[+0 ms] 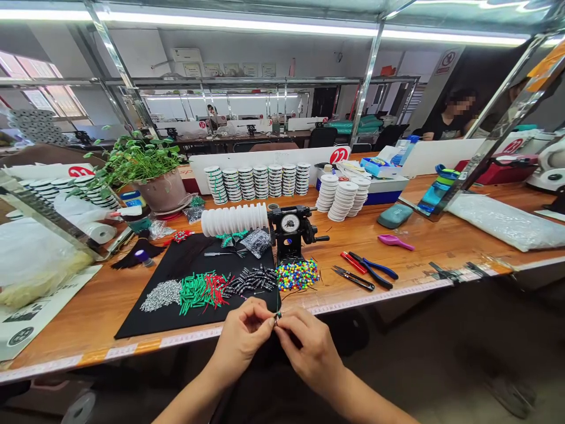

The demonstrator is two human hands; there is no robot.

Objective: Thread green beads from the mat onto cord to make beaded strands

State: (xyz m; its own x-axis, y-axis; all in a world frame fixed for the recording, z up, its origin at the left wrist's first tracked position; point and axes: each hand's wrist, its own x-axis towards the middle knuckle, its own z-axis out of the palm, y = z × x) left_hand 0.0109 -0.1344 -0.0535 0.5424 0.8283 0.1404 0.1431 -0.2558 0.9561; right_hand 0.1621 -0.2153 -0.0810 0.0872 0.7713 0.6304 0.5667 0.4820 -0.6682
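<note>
Counter (353, 238): wood-look, smooth, semi-gloss; tape meas. (189, 337) on edge smooth, plast.-looking. Blk mat (148, 325): matt, cloth-like. Winder (290, 235): blk metal, satin finish. Wht spools (233, 219) on it: smooth plast., low sheen. Mixed-col. beads (298, 274): glossy plast. Silver-grey beads (162, 294): metallic-looking, shiny. Grn tubes (194, 293) & red tubes (217, 288): smooth, plast.-looking, slight sheen. Plier hdls (384, 269): smooth blue plast. Frame posts (368, 82): polished metal, v. reflective. Lg. bag (507, 221) on R: clear plast., crinkly, glossy. Water bottle (433, 193): translucent blue plast., glossy. Plant pot (163, 193): matt, clay or plast., can't tell. Sheet (57, 306) at L: printed paper, smooth. Held pc. (278, 317): too small to tell matl.
</note>
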